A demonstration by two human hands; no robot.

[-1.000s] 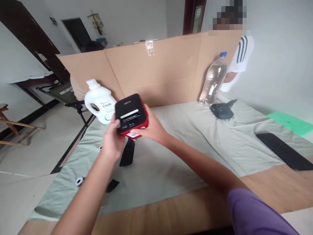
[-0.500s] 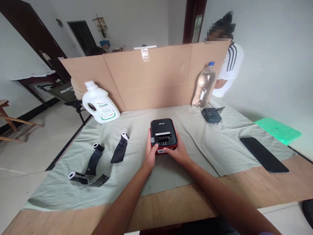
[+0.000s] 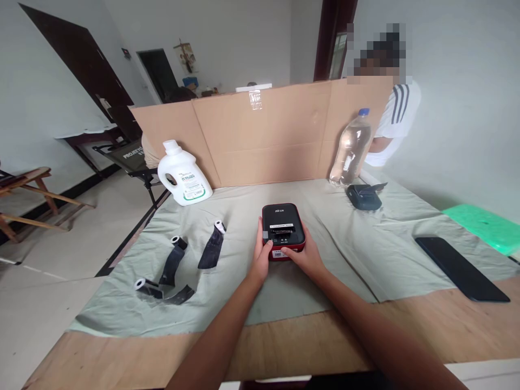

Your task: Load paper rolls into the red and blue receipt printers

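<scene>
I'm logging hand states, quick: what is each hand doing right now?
Left hand: holding the left side of the black-and-red device.
Right hand: holding the right side of the same device.

Grey-white walls (image 3: 467, 108) rise around a pale floor (image 3: 40, 325) bearing a wooden stool (image 3: 32, 180).

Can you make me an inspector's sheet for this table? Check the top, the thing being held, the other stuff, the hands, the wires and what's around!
Surface: wrinkled greenish cloth over a wooden table, bare wood along the near edge
Thing in hand: black-and-red gadget, between both hands
Clutter: three dark rolls with loose strips, white jug, clear bottle, dark gadget, black slab
Hands: left hand and right hand hold opposite sides
Cables: nothing seen
Surroundings: cardboard screen, person in white behind, wooden stool left
</scene>
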